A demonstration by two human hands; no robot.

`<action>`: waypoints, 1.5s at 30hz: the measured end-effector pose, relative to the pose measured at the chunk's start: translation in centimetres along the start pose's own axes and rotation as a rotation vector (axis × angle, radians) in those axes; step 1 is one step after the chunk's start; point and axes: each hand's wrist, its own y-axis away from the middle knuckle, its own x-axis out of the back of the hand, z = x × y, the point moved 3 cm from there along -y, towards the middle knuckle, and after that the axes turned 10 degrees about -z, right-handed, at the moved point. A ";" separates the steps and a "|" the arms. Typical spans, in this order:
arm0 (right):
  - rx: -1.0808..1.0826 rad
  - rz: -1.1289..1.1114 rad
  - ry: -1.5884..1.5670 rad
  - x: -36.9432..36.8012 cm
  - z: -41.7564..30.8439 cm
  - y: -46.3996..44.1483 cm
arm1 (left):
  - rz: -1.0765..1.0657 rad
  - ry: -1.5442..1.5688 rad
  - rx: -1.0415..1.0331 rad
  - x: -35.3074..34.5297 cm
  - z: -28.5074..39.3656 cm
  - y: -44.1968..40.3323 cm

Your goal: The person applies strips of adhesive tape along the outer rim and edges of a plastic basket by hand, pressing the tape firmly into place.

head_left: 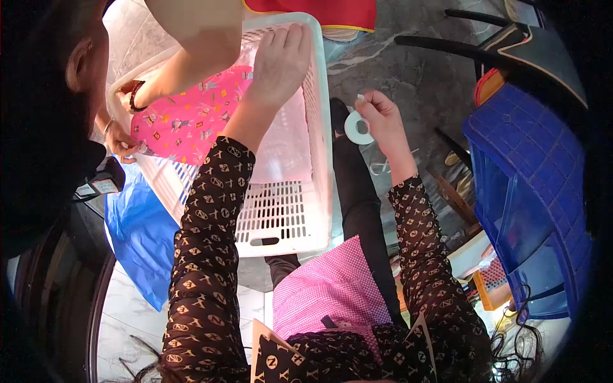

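Note:
My left hand [281,64] reaches over the far right part of a white plastic basket [322,127], its fingers stretched out near the rim. Beneath it in the basket lies pale pink, flat material [284,150]. A bright pink printed piece [185,121] spreads over the basket's left side, with another person's hands [121,140] at its left edge. To the right of the basket, my right hand [378,115] is closed on a white roll of tape [359,128], a small white end showing at the fingertips.
A blue quilted cover with clear blue pockets [527,159] stands at the right. Blue plastic sheeting [137,223] lies below the basket's left side. Chair legs [472,48] are at the upper right, a red item [348,13] beyond the basket. Another person leans in from the left.

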 end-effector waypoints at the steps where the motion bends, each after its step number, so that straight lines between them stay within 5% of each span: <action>1: 0.004 -0.008 0.009 0.0 0.2 0.0 | 0.000 0.002 0.004 0.0 0.2 -0.1; 10: -0.008 -0.019 -0.023 -0.2 1.0 0.0 | -0.237 -0.131 -0.131 1.2 0.2 -2.4; 12: 0.000 -0.031 -0.010 0.0 1.2 0.0 | -0.578 -0.208 -0.184 1.2 1.0 -3.0; 16: 0.013 -0.034 -0.014 0.2 1.5 0.0 | -0.431 -0.331 -0.178 2.1 2.4 -4.7; 18: -0.006 -0.051 -0.018 0.4 1.7 0.0 | -0.887 -0.241 -0.107 1.7 3.2 -5.4; 25: -0.033 -0.049 0.032 1.0 1.7 0.0 | -1.074 -0.361 -0.115 1.1 4.9 -5.8; 31: -0.035 -0.052 0.042 1.2 1.8 0.0 | -0.848 -0.467 0.004 1.5 7.0 -5.1; 33: -0.037 -0.024 0.029 1.1 1.7 0.2 | -0.723 -0.304 -0.071 2.3 7.7 -5.2; 38: -0.076 -0.031 -0.008 2.0 2.1 0.8 | -0.309 0.276 0.143 3.6 6.3 -2.5; 40: -0.062 -0.044 0.027 2.3 2.6 1.0 | -0.094 0.467 0.567 2.8 4.4 -0.3; 41: -0.064 -0.044 0.028 2.3 2.7 1.1 | -0.095 0.468 0.569 1.8 4.1 0.7; 43: -0.051 -0.048 0.013 2.0 2.7 1.3 | 0.049 1.002 0.898 -0.9 2.6 2.6; 45: -0.069 -0.057 -0.005 1.7 2.3 1.5 | 0.059 1.101 0.945 -1.8 2.4 2.7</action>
